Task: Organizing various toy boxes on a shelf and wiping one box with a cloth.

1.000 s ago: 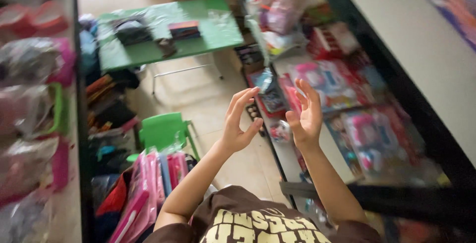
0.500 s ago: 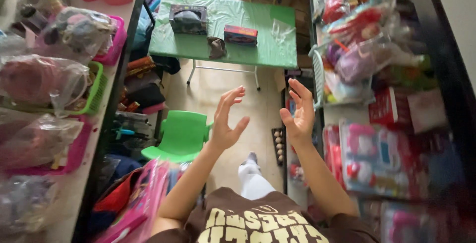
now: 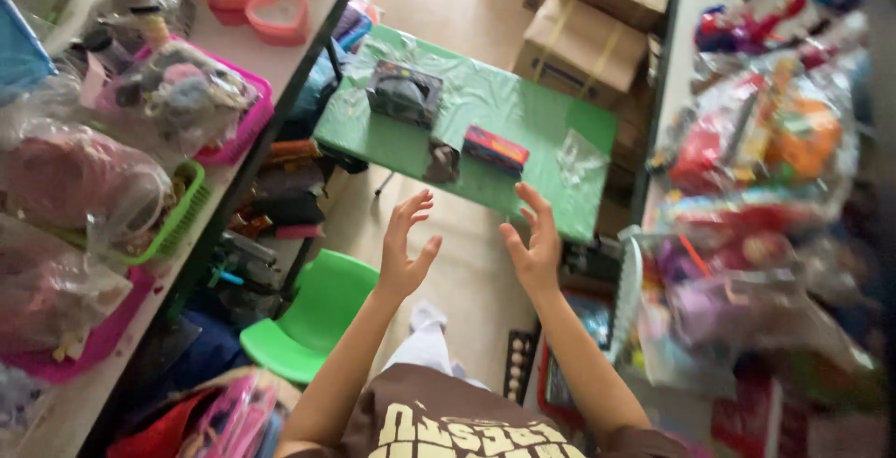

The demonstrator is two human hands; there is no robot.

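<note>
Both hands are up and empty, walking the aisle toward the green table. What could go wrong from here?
1. The green chair juts into the aisle beside the left hand; it could trip a step.
2. Bagged toys overhang the shelf near the right hand; a swing might snag one.

Just beyond the left hand and right hand, which hold nothing, a flat red box and a small dark packet lie on a green table, with a larger dark box further off. Well past the table, brown cartons stand stacked. Clear bags fill the shelves left of the hands, and bright wrapped toy packs crowd the right.
</note>
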